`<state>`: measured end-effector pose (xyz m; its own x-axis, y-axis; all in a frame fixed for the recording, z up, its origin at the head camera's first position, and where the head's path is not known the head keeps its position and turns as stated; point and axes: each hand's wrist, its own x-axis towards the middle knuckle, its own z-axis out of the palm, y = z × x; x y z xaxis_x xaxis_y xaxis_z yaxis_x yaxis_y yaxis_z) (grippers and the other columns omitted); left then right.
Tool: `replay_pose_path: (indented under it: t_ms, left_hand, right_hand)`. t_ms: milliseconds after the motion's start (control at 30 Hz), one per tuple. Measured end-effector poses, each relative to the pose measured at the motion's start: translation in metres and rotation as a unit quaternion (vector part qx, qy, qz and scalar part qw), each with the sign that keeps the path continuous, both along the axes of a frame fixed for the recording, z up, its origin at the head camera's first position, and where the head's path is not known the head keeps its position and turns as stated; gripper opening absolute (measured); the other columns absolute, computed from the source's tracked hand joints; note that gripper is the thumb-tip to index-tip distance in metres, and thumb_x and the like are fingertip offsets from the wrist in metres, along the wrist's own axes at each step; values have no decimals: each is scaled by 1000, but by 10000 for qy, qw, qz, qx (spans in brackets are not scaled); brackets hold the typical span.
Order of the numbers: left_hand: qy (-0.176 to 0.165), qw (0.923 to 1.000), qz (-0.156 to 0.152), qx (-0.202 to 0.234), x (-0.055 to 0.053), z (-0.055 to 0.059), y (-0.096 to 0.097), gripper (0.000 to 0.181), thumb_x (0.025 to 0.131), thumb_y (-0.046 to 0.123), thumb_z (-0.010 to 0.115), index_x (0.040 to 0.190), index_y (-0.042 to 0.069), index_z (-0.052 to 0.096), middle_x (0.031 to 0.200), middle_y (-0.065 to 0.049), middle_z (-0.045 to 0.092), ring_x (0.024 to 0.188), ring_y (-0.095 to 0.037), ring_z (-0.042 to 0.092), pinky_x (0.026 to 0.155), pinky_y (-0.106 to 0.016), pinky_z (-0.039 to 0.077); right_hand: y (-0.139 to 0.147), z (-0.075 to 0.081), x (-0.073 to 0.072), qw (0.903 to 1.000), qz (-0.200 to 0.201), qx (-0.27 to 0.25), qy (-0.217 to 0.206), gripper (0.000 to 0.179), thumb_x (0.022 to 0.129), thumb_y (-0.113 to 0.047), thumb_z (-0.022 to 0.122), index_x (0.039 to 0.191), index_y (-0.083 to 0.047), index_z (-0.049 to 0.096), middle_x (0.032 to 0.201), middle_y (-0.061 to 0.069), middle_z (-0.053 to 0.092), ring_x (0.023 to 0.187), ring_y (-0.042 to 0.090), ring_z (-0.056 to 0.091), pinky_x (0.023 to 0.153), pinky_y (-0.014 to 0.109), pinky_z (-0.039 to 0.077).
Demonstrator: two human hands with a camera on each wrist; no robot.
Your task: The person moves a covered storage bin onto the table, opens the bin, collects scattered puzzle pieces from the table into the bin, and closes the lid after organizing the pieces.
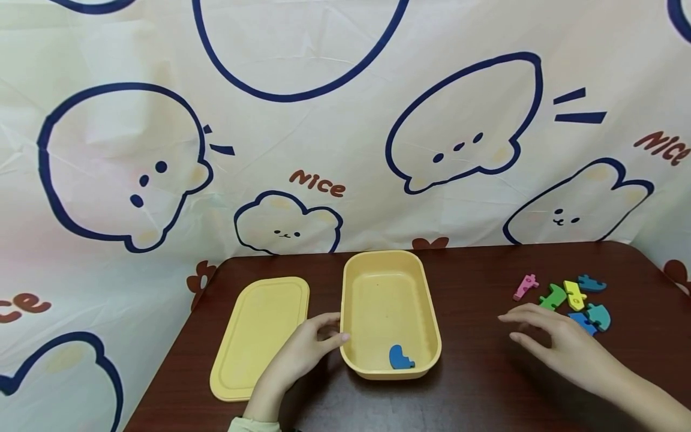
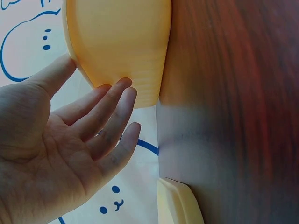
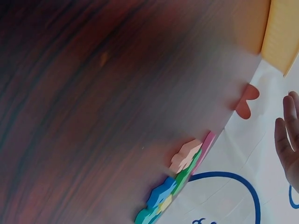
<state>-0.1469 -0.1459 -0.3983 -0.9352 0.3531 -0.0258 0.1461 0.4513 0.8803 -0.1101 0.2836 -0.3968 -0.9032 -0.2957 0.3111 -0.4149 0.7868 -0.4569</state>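
A yellow plastic box stands on the table, with one blue puzzle piece lying near its front end. My left hand holds the box's left side, thumb over the rim and fingers against the outer wall, as the left wrist view also shows. My right hand hovers over the table, fingers loosely bent and holding nothing. Just beyond it lie puzzle pieces: a pink one, a green one, a yellow one, a teal one and blue ones. The right wrist view also shows a peach piece.
The yellow lid lies flat to the left of the box, under the left forearm's reach. Behind the dark wooden table hangs a white cloth with cartoon drawings, close to the table's back edge.
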Motion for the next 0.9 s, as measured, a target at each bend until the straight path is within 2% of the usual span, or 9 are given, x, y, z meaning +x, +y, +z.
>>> replay_pose_path:
  t_ms: [167,267,400,533,733,800,900]
  left_hand:
    - [-7,10000,7,16,-1,1,0,45,94,19,70,131,-5,58,121,-16,65,101,-24,65,86,-41,52]
    - [-5,10000,3,7,-1,1,-1,45,94,19,70,131,-5,58,120,-16,65,101,-23,66,86,-41,52]
    - [20,10000,4,-12,-2,1,-1,45,94,19,70,130,-5,58,119,-16,65,100,-23,66,86,-40,52]
    - [35,10000,1,-7,-3,1,-1,45,94,18,70,130,-5,58,119,-16,65,100,-23,66,86,-40,52]
    - [37,10000,29,-28,-1,1,-1,45,94,19,70,130,-5,58,119,-16,65,101,-24,65,86,-40,52]
    - [39,10000,26,-30,-1,0,-1,45,94,19,70,130,-5,59,119,-15,65,101,-24,65,86,-40,52]
    - [35,10000,16,-28,0,-1,-1,45,94,19,71,130,-4,59,118,-14,65,100,-23,66,86,-40,52]
  right_hand:
    - [9,-1,-1,10000,-89,2,13,39,82,-9,81,118,-18,70,113,-1,67,87,4,62,68,33,57]
    - [14,-1,-2,9999,-163,28,11,39,81,-10,82,117,-18,70,113,0,67,87,3,61,68,30,56]
    - [19,-2,-3,9995,-284,112,-10,38,81,-11,82,116,-19,71,114,1,67,89,7,61,69,21,54]
    - [25,-4,-5,9988,-430,180,-125,36,81,-11,82,115,-19,71,114,4,67,89,9,60,67,22,54]
    - [35,-9,-6,9986,-452,191,-180,33,83,-6,80,114,-13,70,103,4,65,68,1,47,53,21,44]
    - [40,-10,-7,9982,-490,266,-232,32,83,-6,79,113,-10,70,102,4,64,67,1,46,52,21,42]
    - [48,-10,-7,9965,-649,457,-255,31,82,-8,80,112,-11,71,102,4,66,73,1,50,58,25,48]
